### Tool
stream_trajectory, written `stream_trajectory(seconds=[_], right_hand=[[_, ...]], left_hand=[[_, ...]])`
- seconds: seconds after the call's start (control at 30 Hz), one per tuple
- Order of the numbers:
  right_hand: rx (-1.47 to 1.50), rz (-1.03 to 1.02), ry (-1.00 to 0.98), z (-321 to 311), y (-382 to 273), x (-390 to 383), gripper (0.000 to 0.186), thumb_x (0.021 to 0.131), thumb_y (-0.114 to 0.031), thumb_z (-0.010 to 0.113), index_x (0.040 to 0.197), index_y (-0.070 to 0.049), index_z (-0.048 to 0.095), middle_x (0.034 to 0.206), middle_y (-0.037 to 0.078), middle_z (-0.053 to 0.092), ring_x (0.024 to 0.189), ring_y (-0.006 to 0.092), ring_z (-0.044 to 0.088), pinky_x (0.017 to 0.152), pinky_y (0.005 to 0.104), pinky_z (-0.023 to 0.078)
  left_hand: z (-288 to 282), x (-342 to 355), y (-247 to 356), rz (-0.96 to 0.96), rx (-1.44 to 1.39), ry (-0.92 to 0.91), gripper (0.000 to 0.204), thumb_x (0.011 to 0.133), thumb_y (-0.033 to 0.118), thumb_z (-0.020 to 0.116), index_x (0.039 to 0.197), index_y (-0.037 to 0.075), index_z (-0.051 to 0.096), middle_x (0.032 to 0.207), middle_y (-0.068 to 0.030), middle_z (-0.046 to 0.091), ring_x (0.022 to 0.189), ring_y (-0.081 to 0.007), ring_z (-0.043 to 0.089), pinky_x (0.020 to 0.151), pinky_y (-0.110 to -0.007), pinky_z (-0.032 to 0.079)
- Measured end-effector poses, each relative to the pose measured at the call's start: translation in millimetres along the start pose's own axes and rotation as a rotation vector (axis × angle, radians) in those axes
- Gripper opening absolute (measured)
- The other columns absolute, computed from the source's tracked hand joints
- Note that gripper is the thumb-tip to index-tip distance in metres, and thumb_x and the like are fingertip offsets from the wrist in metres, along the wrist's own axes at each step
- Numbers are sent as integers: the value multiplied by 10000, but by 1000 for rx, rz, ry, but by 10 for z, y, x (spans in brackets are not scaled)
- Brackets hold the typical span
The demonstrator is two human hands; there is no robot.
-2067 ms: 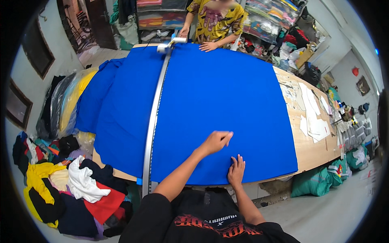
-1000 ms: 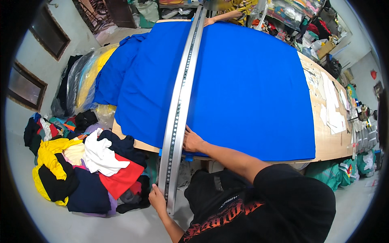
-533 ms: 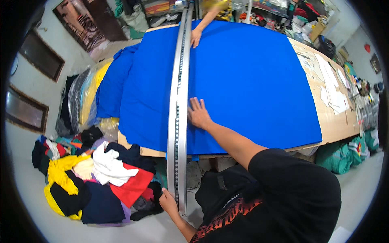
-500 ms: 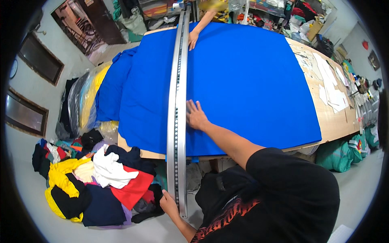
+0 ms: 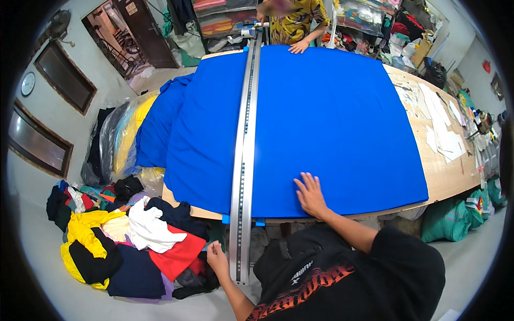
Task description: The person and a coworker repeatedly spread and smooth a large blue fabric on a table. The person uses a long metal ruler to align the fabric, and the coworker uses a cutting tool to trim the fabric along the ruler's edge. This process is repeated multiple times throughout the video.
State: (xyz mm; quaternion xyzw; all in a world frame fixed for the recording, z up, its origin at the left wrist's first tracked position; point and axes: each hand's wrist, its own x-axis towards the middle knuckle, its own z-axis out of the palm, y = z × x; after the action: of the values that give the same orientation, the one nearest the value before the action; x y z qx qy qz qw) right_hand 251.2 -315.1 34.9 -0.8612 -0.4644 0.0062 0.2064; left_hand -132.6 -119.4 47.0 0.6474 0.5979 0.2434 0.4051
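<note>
A long silver rail with a row of holes (image 5: 244,160) lies across blue fabric (image 5: 332,123) spread on the table, its near end jutting past the edge. My left hand (image 5: 218,258) is just left of that end, fingers loosely bent and apart, nothing visible in it. My right hand (image 5: 309,193) rests open, fingers spread, on the fabric right of the rail, by the front edge. At the rail's far end is a white-and-silver machine head (image 5: 249,32); a co-worker in a yellow patterned shirt (image 5: 294,27) stands beside it, one hand (image 5: 297,46) on the fabric.
Plywood table (image 5: 450,176) shows at right, bearing white paper patterns (image 5: 444,134). At left are wrapped fabric bundles (image 5: 107,144) and a large heap of coloured clothes (image 5: 152,232). Green sacks (image 5: 444,224) lie below the table's right end; packed shelves (image 5: 364,16) stand behind.
Since half a second ago my left hand has come off the rail's near end and my right hand has moved rightward and nearer me. The co-worker's hand has moved right, away from the rail.
</note>
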Motion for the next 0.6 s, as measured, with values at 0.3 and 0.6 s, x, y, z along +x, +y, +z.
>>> stream_trajectory(seconds=[0.3, 0.6], right_hand=[[-24, 267, 149, -318, 458, -484, 478, 1028, -171, 556, 1494, -74, 507, 1623, 251, 351, 1546, 436, 266, 1262, 610, 177], [102, 464, 360, -871, 973, -983, 396, 964, -27, 568, 1356, -63, 609, 1564, 226, 419, 1508, 432, 324, 1256, 591, 213]], left_hand=[[1075, 1387, 525, -18, 844, 57, 635, 938, 608, 651, 1202, 32, 689, 1167, -202, 738, 1158, -414, 654, 1014, -550, 455], [1454, 2240, 571, -48, -127, -117, 304, 1066, 321, 612, 1033, 22, 660, 957, -65, 673, 855, -209, 596, 793, -424, 492]])
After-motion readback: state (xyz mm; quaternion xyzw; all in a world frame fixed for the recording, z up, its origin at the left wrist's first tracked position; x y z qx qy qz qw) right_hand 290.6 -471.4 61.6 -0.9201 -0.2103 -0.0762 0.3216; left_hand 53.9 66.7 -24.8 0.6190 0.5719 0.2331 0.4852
